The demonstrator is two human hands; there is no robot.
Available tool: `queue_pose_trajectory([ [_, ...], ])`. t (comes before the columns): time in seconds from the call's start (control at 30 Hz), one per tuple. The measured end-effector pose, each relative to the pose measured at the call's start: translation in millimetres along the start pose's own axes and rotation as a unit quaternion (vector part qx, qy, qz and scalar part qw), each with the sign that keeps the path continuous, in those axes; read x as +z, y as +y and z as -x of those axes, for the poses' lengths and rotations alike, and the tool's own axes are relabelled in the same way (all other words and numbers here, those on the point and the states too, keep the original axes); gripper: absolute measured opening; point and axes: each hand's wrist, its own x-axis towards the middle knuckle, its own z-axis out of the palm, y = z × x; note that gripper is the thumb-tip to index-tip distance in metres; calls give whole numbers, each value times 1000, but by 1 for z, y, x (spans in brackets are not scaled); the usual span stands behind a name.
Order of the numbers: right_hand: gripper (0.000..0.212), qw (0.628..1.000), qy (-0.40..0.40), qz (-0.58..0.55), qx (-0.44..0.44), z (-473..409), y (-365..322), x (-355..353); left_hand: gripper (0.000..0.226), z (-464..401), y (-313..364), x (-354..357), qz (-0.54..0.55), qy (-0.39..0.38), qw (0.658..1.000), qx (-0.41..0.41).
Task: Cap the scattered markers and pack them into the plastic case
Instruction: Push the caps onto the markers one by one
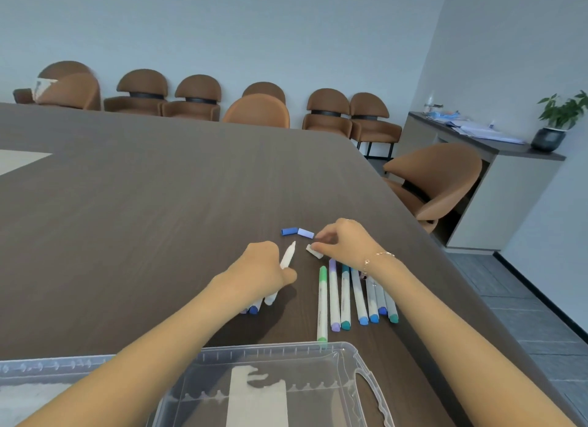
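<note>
Presently, the left hand (265,269) grips a bundle of markers, fingers curled round them; one uncapped white marker (288,255) points its tip toward one o'clock, evidently presented for capping. At its two o'clock, two blue caps (297,232) lie loose on the table (143,210). The right hand (345,242) pinches a white cap (314,251) between fingertips, just off the marker tip. Capped markers (353,296) lie in a row at its six o'clock, seemingly staged for packing. The plastic case (270,385) sits open nearest the person, holding no markers visibly.
</note>
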Motion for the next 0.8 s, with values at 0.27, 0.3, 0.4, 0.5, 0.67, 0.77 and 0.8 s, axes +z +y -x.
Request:
queue_pose_trajectory([
  [0.27,16,986,71,-148,36,0,-10,9,21,3,-4,-9,227,-104,968,2],
  [0.3,15,953,87,-283,54,6,-11,7,19,6,-2,-9,266,-115,957,4],
  [0.4,23,797,46,-597,83,19,-15,3,14,13,6,-6,300,-145,943,18],
  [0.5,24,722,25,-686,88,23,-18,-2,10,16,11,-1,292,-136,946,24],
  [0.67,24,730,47,-676,86,24,-23,-3,25,17,12,0,302,-111,946,39],
  [0.77,24,756,54,-647,85,24,-22,-2,24,15,11,0,301,-100,948,40],
  [0.8,24,761,49,-641,84,24,-22,-1,23,14,9,1,299,-96,949,41],
])
